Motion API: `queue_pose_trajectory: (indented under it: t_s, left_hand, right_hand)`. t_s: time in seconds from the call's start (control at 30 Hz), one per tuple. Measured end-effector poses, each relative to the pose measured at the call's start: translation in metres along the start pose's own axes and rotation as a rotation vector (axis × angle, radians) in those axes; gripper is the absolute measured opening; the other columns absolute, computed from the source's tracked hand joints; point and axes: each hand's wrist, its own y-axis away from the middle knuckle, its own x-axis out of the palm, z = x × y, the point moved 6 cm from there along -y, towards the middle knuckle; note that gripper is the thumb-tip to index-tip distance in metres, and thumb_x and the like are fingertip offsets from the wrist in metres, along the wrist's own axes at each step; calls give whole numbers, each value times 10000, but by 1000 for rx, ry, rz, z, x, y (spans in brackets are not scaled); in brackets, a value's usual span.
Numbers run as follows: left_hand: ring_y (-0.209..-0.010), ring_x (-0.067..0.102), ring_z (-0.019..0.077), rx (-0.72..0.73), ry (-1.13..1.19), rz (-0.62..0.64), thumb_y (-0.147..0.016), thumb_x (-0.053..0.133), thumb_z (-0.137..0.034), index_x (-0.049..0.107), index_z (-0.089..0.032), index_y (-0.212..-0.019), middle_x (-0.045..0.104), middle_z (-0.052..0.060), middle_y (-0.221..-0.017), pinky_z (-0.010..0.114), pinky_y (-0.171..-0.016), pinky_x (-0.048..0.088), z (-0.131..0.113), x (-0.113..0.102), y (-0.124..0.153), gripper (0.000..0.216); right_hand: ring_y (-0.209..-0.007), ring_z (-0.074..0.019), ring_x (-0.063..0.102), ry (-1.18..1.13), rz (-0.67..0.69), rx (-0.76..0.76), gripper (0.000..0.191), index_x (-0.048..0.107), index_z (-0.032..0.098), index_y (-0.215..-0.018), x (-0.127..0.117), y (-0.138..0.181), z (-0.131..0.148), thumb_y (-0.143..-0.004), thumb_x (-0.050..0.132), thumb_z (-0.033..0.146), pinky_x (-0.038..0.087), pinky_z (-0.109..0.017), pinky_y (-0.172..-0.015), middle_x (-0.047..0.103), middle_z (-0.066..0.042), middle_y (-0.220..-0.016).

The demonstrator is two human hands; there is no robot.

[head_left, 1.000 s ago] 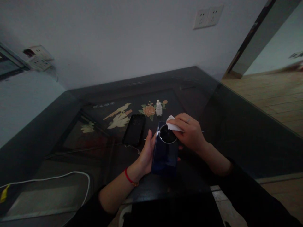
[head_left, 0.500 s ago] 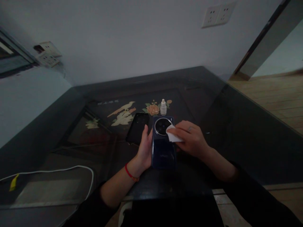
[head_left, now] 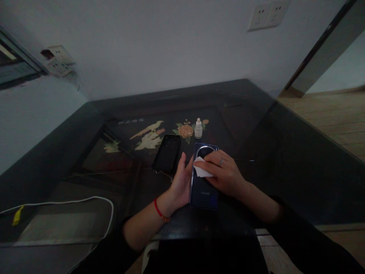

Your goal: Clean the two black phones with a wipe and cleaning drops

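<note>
My left hand grips the left edge of a dark blue phone, held back side up above the dark glass table. The phone's round camera ring shows at its far end. My right hand lies over the phone's back, fingers closed on a small white wipe pressed against the phone just below the camera ring. A red cord circles my left wrist. A ring sits on one right finger.
A black phone case lies on the table left of the phone. A small white dropper bottle stands behind it by the flower inlay. A white cable loops at the left. Wall sockets above; wooden floor at right.
The wipe and my right hand moved from the camera ring's right side down and left across the phone's back. The phone has tilted slightly and sits a little farther right.
</note>
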Motion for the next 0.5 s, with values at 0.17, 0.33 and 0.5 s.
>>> queue_pose_trajectory:
  t_s: [0.17,0.33,0.5]
  left_hand:
    - [-979,654,247,-16,5,33,-945,227,-574,501,-173,-1335,690,105,-1072,373,-918,444,2,2,1,623]
    - [-1113,602,281,61,-10,171,-910,202,-650,444,-203,-1401,650,108,-1200,429,-1014,373,-10,10,-1,707]
    - [-1023,644,263,2,0,76,-939,225,-588,497,-192,-1348,685,104,-1106,399,-961,419,-4,3,0,630]
  right_hand:
    - [-724,-178,521,-76,39,-111,222,645,123,-1020,3,-1,21,-901,463,165,401,-321,-661,626,-57,-779]
    - [-693,-147,530,-208,113,-355,220,648,137,-974,7,2,52,-926,435,156,406,-297,-677,629,-14,-736]
    - [-701,-169,531,-83,47,-162,220,652,113,-1006,5,-1,27,-913,459,163,401,-310,-644,632,-48,-760]
